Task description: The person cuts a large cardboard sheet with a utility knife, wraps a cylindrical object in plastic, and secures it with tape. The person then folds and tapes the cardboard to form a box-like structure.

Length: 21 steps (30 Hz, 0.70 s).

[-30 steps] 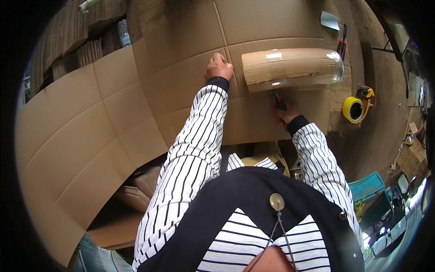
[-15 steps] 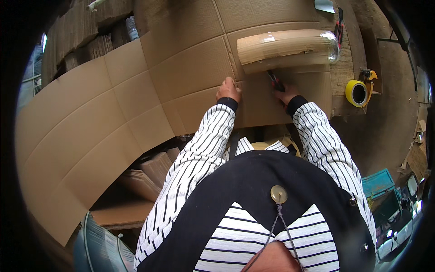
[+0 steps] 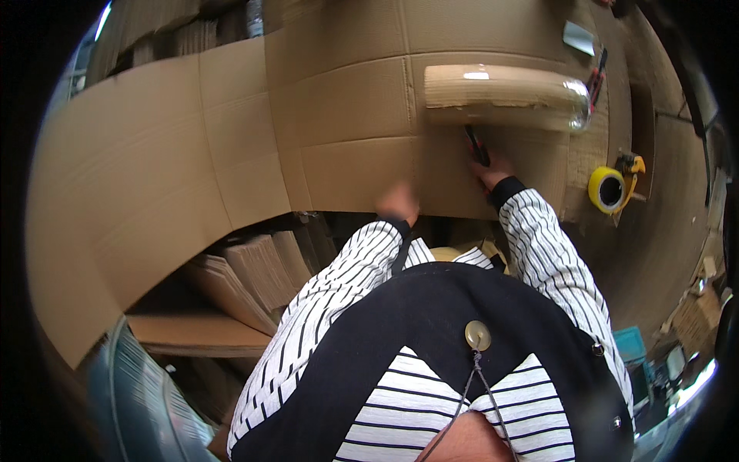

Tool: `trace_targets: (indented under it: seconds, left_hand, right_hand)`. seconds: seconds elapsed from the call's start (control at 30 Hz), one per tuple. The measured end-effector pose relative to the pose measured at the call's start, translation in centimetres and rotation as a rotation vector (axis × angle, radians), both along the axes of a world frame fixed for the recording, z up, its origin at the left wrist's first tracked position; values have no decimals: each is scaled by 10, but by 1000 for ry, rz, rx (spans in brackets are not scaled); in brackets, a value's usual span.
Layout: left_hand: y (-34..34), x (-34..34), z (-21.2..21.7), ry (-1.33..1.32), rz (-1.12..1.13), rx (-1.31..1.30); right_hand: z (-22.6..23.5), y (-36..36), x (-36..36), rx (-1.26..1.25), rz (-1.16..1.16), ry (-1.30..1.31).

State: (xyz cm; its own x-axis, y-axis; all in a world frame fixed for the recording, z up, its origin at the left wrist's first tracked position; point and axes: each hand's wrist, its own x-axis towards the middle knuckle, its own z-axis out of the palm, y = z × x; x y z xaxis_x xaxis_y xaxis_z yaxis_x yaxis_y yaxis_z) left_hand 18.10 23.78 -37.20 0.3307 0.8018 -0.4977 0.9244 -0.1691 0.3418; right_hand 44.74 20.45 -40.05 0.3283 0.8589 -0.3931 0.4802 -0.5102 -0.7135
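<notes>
A large creased cardboard sheet [image 3: 350, 108] lies spread in front of me, its long left part reaching down past my left side. My right hand [image 3: 494, 171] is closed around a black and red utility knife [image 3: 479, 148], whose dark tip points away from me over the cardboard. Just beyond that tip lies a brown cardboard bundle [image 3: 500, 88] with shiny clear plastic around its right end. My left hand [image 3: 398, 202] is near the sheet's near edge, left of the knife. Motion smears its fingers, so I cannot see whether they hold anything.
Right of the sheet sit a yellow tape roll [image 3: 606, 190] and a yellow-black tool [image 3: 633, 165]. A second red and black knife [image 3: 597, 81] and a pale paper piece [image 3: 578, 38] lie at the far right. Stacked cardboard [image 3: 265, 269] stands below the sheet, left of me.
My left hand has come back toward me from the crease to the sheet's near edge. The right hand keeps the knife by the bundle. The whole view has shifted slightly.
</notes>
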Motion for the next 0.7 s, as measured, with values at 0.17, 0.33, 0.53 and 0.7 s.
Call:
trace_targets:
  seconds: [0.17,0.33,0.53,0.7]
  left_hand:
    - [21,-36,-7,-227,-244,337]
    - [98,-34,-7,-244,129,310]
    - [181,-20,-25,-383,44,807]
    - [187,6,-18,-288,59,909]
  right_hand:
    - [30,37,14,-87,-28,197]
    - [34,43,40,62,85,-194]
    - [34,44,59,107,188,-312]
    - [72,52,34,88,322,-364]
